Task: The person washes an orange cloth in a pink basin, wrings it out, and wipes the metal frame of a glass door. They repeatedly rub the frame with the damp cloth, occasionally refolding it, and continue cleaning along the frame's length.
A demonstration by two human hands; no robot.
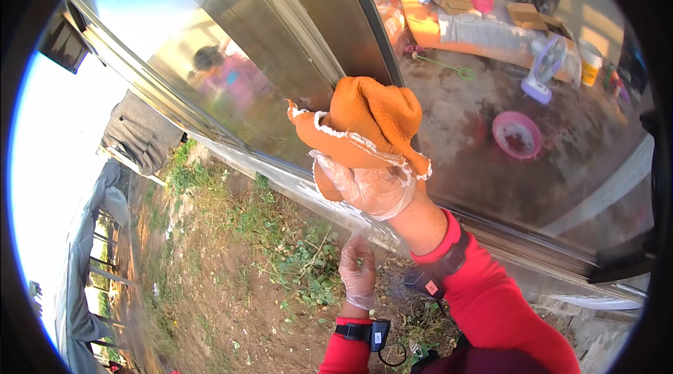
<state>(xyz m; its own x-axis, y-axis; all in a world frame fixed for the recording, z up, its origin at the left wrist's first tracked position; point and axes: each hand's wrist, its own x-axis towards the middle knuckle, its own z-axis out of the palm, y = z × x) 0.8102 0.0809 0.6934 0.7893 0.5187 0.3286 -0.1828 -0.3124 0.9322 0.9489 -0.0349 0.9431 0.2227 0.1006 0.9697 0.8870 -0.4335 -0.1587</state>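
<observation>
My right hand (370,184), in a clear plastic glove, holds an orange cloth (368,121) with a frayed white edge. The cloth lies bunched over the fingers and hides most of them. It is up at the window, in front of the dark frame upright (315,6) between two panes. To its left is a reflecting glass pane (273,127). Lower down, my left hand (358,271), gloved the same way, hangs in front of the wall below the sill, fingers loosely curled. I see nothing in it, though its fingertips are blurred.
Through the glass on the right are a purple fan (544,69), a pink basin (517,135) and a covered couch or bed (483,32). A blurred person in purple (231,77) shows in the left pane. Weedy ground (236,269) runs along the wall. A grey-covered structure (84,290) stands left.
</observation>
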